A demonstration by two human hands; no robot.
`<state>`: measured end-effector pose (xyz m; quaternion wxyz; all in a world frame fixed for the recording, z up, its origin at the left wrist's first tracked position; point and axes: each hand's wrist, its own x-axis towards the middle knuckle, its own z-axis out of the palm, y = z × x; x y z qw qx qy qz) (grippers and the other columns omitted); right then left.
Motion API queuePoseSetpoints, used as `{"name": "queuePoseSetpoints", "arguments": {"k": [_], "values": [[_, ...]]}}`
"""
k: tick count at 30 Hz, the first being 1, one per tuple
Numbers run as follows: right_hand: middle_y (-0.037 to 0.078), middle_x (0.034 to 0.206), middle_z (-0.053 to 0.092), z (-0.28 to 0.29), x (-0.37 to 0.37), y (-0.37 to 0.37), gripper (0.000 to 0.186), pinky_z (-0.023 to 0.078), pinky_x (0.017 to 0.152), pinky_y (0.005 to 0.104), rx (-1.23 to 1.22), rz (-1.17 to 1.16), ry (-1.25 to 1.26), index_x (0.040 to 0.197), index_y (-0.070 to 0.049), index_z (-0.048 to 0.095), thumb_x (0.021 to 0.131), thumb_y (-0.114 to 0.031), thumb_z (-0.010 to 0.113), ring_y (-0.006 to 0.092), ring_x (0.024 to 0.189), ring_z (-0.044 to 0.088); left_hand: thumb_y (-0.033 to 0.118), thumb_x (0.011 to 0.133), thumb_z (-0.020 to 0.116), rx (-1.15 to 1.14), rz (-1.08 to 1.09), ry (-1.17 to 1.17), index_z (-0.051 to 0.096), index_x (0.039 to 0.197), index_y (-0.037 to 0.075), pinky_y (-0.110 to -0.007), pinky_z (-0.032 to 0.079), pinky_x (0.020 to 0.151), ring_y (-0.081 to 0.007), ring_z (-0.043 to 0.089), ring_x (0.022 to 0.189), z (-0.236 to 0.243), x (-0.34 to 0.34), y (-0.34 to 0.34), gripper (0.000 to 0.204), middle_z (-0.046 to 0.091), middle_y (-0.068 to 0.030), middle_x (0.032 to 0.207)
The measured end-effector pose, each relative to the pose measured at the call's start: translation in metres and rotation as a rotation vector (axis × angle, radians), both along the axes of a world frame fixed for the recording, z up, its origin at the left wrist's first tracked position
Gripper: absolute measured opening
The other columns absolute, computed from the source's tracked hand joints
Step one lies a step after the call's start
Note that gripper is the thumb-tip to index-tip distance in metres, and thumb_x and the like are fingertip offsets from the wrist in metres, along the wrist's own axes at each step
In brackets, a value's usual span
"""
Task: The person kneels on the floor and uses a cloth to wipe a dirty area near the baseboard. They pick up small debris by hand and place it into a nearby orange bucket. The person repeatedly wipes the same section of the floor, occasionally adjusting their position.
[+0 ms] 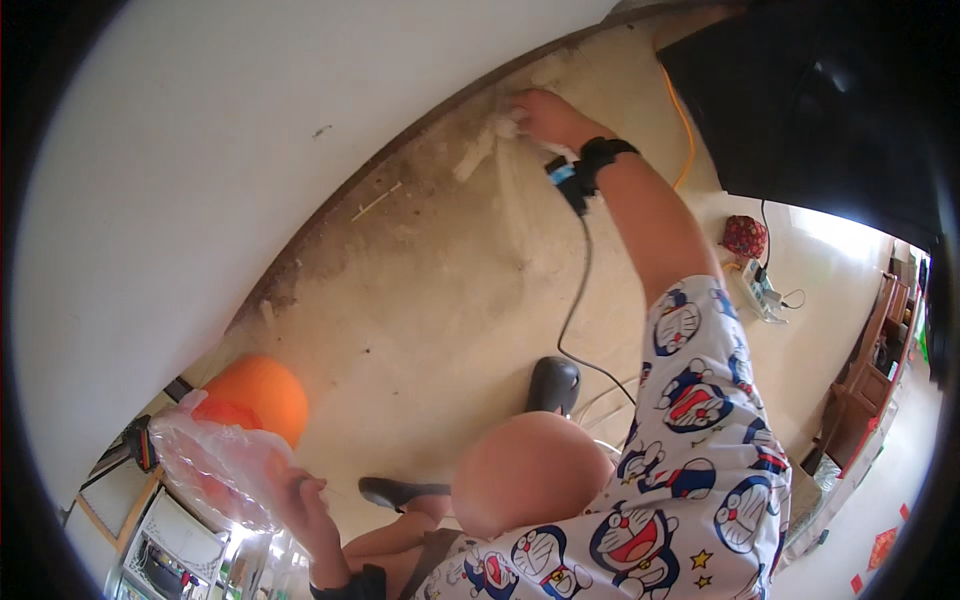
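Observation:
My right hand (548, 118) reaches far out to the floor beside the wall, its fingers closed on a white crumpled wad, perhaps tissue or cloth (510, 125). The wad touches a dusty, brown-stained patch of floor (440, 150). At the lower left, my left hand (312, 515) grips the edge of a clear plastic bag (215, 465). Some reddish-orange contents show through the bag, but I cannot make out what they are. Just behind it stands a round orange object (262, 395), partly covered by the bag. Both wrists wear black bands.
A thin pale stick (377, 200) lies near the wall's dark skirting. A grey cable (580, 300) runs from my right wrist. Right of my arm are an orange cord (685, 125), a large black object (820, 110), a power strip (760, 290) and a red patterned item (744, 236).

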<state>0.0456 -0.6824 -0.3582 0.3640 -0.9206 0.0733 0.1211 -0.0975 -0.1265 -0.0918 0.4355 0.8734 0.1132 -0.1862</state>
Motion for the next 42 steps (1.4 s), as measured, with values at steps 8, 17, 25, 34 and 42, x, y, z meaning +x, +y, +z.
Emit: {"name": "queuePoseSetpoints", "arguments": {"k": [8,17,25,34,42], "values": [[0.023,0.121,0.055,-0.024,-0.201,-0.005,0.043,0.047,0.094,0.0442,-0.214,-0.195,-0.021,0.117,-0.002,0.056,0.075,-0.004,0.061,0.0426,0.112,0.054,0.006,0.095,0.052,-0.12,-0.066,-0.078,0.053,0.099,0.003,-0.024,0.044,0.072,-0.011,0.051,0.076,-0.013,-0.003,0.003,0.006,0.05,-0.0031,0.086],[0.023,0.125,0.055,-0.024,-0.276,0.074,0.041,0.042,0.101,0.0468,-0.228,-0.476,-0.076,0.115,0.0,0.058,0.075,-0.007,0.063,0.0425,0.12,0.048,0.007,0.096,0.049,-0.083,-0.178,-0.112,0.051,0.104,0.004,-0.025,0.045,0.073,-0.0111,0.049,0.072,-0.023,0.004,0.01,0.009,0.048,-0.0035,0.085],[0.017,0.116,0.058,-0.052,-0.159,-0.031,0.035,0.044,0.091,0.0486,-0.499,-0.639,-0.186,0.109,-0.006,0.061,0.076,-0.015,0.066,0.038,0.11,0.051,0.007,0.097,0.048,-0.004,-0.166,-0.241,0.052,0.105,0.004,-0.027,0.045,0.074,-0.0107,0.046,0.072,-0.023,-0.001,0.021,0.01,0.048,-0.002,0.078],[0.021,0.117,0.052,-0.026,-0.229,0.095,0.041,0.04,0.098,0.0493,-0.473,-0.355,-0.124,0.112,0.0,0.054,0.072,-0.007,0.061,0.0402,0.113,0.046,0.005,0.095,0.046,-0.032,-0.156,-0.172,0.052,0.102,0.003,-0.028,0.044,0.075,-0.013,0.046,0.076,-0.026,-0.001,0.011,0.01,0.048,-0.0032,0.082],[0.022,0.119,0.051,-0.026,-0.203,0.081,0.042,0.043,0.095,0.0484,-0.336,-0.279,-0.233,0.109,0.001,0.055,0.067,-0.001,0.06,0.0418,0.114,0.047,-0.006,0.083,0.046,-0.053,-0.06,-0.096,0.053,0.097,0.0,-0.033,0.042,0.083,-0.0227,0.049,0.091,-0.038,0.0,0.018,0.016,0.05,-0.012,0.1]]}}
